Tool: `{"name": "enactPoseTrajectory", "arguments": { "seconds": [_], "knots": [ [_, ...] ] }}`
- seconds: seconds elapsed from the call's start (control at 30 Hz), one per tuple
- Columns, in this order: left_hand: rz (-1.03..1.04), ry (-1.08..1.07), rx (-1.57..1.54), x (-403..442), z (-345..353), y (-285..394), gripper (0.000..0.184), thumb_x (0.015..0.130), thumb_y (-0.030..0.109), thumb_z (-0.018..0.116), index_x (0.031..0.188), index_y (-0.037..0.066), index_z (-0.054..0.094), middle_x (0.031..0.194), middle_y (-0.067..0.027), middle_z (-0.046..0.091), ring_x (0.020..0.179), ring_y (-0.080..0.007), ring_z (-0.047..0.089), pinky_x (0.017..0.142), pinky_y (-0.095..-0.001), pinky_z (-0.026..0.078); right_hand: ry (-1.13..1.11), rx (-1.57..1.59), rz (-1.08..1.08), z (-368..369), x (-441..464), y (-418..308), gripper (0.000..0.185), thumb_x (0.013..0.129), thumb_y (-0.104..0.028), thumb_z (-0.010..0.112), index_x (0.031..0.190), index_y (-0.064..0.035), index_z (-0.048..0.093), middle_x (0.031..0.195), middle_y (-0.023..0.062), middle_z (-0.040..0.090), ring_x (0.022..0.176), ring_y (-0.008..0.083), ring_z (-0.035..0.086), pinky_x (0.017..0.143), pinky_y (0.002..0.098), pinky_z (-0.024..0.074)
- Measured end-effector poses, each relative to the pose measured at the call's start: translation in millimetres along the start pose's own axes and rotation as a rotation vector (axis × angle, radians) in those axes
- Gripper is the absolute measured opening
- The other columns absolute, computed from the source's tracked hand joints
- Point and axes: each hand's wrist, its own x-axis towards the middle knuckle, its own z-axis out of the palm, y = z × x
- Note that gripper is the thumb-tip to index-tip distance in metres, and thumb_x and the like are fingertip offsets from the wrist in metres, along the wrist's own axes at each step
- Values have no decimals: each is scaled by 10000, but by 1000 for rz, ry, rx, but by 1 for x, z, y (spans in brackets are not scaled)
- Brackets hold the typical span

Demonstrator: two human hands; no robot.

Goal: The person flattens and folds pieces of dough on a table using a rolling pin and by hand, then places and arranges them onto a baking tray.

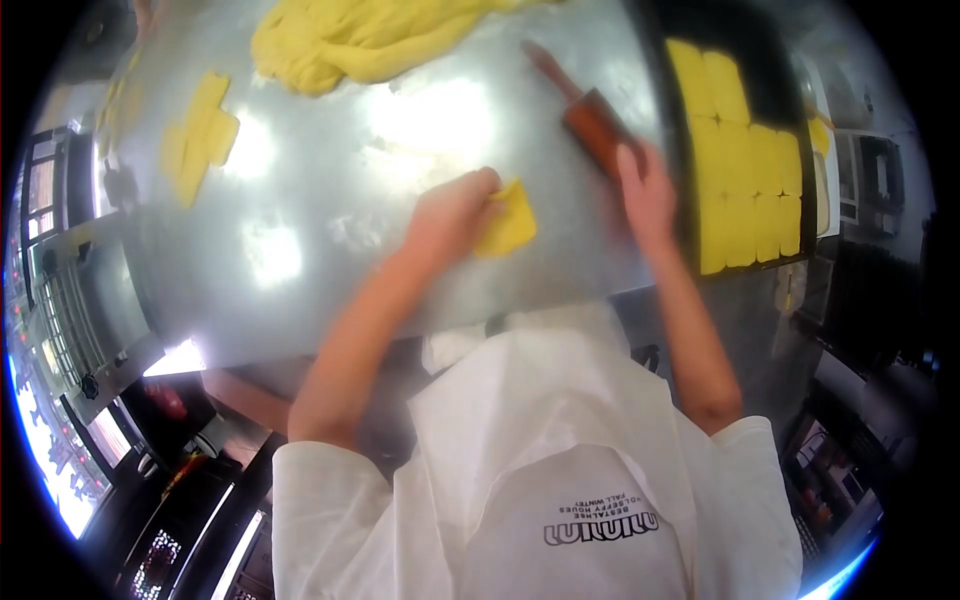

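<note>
We look down on a shiny metal desk [320, 290] with bright patches of light on it. Our left hand [453, 220] is near the middle of the desk, with its fingers curled in a narrow pinch at the left edge of a small yellow dough piece [512, 225]. That piece lies at the near part of the desk, just right of the knuckles (some of the fingertips are hidden, so we cannot tell how firm the pinch is).

Our right hand [650, 195] is closed around the near end of a brown rolling pin [596, 130]. The pin slants across the right part of the desk, its bare far handle pointing up and to the left, apart from the dough piece.

At the far edge we see a large, lumpy dough mass [350, 45], well apart from both hands. To the left lie some flat dough scraps [205, 140], overlapping one another.

Beside the desk on the right, a dark tray [775, 95] carries flat yellow squares [750, 190] in close rows, with its far right part bare. Below, we see a white garment [600, 480] with black lettering on it.
</note>
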Motion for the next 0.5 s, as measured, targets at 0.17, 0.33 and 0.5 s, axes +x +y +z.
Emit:
{"name": "enactPoseTrajectory", "arguments": {
  "seconds": [0.17, 0.33, 0.5],
  "knots": [
    [-118, 124, -264, -27, -19, 51, 214, 959, 158, 753, 1090, 31, 642, 898, -122, 708, 826, -238, 708, 737, -362, 551, 25, -24, 5, 4, 1, 1, 556, 997, -560, 630, 1357, -135, 644, 1113, 172, 755, 1046, 361, 718, 925, 408, 541],
    [-553, 480, -1028, -56, -4, 37, 191, 1005, 141, 707, 1132, 21, 628, 1017, -70, 718, 875, -162, 706, 737, -283, 568, 62, -50, 13, 6, -1, -5, 550, 994, -565, 631, 1354, -149, 645, 1095, 165, 760, 1035, 370, 720, 910, 414, 544],
    [-882, 256, -1645, -102, 51, 1, 236, 1038, 160, 650, 1223, 18, 617, 1176, -101, 715, 1030, -201, 727, 920, -331, 602, 43, -55, -4, 17, 8, -6, 556, 992, -591, 626, 1340, -157, 648, 1080, 161, 760, 1020, 371, 719, 880, 419, 544]
  ]
}}
